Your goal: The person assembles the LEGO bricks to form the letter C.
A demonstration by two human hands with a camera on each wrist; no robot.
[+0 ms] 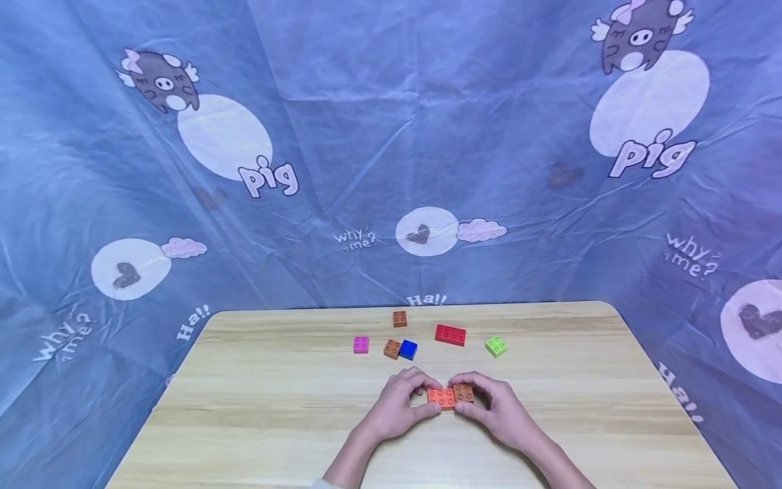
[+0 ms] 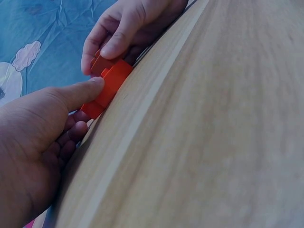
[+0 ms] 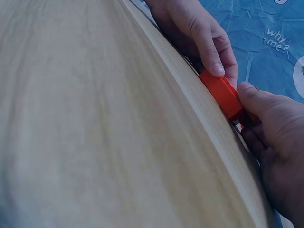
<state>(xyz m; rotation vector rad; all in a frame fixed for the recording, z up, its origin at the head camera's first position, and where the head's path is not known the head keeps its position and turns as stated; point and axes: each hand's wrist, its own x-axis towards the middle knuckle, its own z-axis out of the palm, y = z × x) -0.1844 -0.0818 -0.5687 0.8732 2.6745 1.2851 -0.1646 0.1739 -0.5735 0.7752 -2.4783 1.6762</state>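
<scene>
Near the front of the table, my left hand [image 1: 397,407] pinches an orange toy brick [image 1: 441,399] between thumb and fingers at its left end. My right hand [image 1: 504,414] grips a smaller brown brick [image 1: 463,393] at the orange one's right end. The two bricks touch; whether they are locked together, I cannot tell. In the left wrist view the left thumb presses the near side of the orange brick [image 2: 111,85], with the brown brick [image 2: 100,64] behind it, partly covered by the right fingers. The right wrist view shows the orange brick [image 3: 222,96] between both hands.
Beyond the hands lie a pink brick [image 1: 361,345], a brown brick [image 1: 392,349] against a blue brick [image 1: 408,350], another brown brick [image 1: 400,319], a long red brick [image 1: 450,334] and a lime green brick [image 1: 496,346]. A blue printed cloth [image 1: 366,156] hangs around the wooden table [image 1: 275,407].
</scene>
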